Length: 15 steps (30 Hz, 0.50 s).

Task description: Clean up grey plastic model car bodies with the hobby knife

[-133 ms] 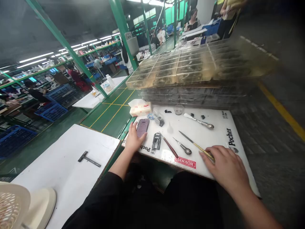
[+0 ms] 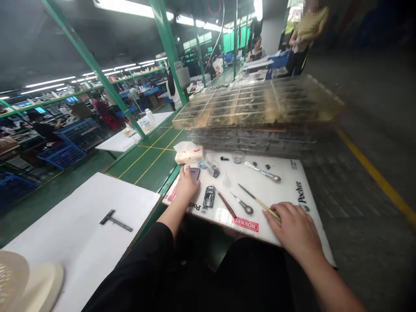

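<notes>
Two bare hands rest over a white table (image 2: pixel 286 182) printed "Pocher" at one side and carrying a red "HORNBY" label (image 2: pixel 246 224) at the near edge. The left hand (image 2: pixel 188 186) curls over a phone (image 2: pixel 195 173), though whether it grips cannot be told; the right hand (image 2: pixel 294 227) closes around the yellow handle of a slim file (image 2: pixel 255 199). Between them lie one glossy grey model car (image 2: pixel 209 197), a red-brown tool (image 2: pixel 226 204) and a silvery tool (image 2: pixel 242 204). Beyond sit a second silvery tool (image 2: pixel 265 173), a tissue pack (image 2: pixel 189 153), a clear round cup (image 2: pixel 238 157) and three small black pieces (image 2: pixel 225 158). Compartmented plastic trays (image 2: pixel 250 106) stand stacked behind.
</notes>
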Each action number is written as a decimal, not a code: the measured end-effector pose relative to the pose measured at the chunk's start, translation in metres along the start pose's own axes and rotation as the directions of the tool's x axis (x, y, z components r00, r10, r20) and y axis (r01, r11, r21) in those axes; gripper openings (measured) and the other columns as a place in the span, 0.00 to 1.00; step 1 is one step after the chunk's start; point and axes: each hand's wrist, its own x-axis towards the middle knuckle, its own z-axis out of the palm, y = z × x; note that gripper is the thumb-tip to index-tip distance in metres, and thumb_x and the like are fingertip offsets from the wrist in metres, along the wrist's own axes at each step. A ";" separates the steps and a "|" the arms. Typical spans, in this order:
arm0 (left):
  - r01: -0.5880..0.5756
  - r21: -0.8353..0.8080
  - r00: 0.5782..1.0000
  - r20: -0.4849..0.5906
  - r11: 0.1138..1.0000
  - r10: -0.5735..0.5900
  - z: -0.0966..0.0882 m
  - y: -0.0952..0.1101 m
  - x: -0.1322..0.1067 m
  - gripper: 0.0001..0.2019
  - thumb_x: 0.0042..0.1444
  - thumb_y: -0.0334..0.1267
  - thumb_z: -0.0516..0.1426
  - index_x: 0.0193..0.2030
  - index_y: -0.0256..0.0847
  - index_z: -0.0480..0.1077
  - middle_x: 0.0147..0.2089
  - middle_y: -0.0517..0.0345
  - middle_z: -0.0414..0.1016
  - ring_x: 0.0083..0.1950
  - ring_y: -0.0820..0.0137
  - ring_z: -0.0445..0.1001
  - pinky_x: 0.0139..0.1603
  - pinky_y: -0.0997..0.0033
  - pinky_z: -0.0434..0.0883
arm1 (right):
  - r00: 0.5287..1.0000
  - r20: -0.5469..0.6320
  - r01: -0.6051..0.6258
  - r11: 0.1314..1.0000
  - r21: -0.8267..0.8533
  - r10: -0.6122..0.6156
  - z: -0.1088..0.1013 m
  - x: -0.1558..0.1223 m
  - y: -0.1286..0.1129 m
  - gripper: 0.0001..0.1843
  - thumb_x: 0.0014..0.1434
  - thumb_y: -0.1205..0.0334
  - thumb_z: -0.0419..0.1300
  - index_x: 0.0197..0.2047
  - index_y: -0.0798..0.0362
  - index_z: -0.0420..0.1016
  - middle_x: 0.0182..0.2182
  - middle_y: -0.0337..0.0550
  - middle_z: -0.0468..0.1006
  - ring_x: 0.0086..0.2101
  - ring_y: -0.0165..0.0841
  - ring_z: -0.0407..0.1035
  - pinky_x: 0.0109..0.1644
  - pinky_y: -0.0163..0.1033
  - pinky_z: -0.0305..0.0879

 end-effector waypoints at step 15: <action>0.022 -0.060 0.999 -0.043 0.998 -0.024 -0.008 0.016 0.020 0.40 0.67 0.51 0.57 0.82 0.32 0.68 0.85 0.17 0.69 0.82 0.24 0.77 0.78 0.26 0.78 | 0.991 -0.039 -0.127 0.990 -0.060 0.124 0.009 0.006 -0.022 0.07 0.74 0.60 0.77 0.45 0.46 0.83 0.48 0.43 0.86 0.52 0.48 0.81 0.60 0.51 0.71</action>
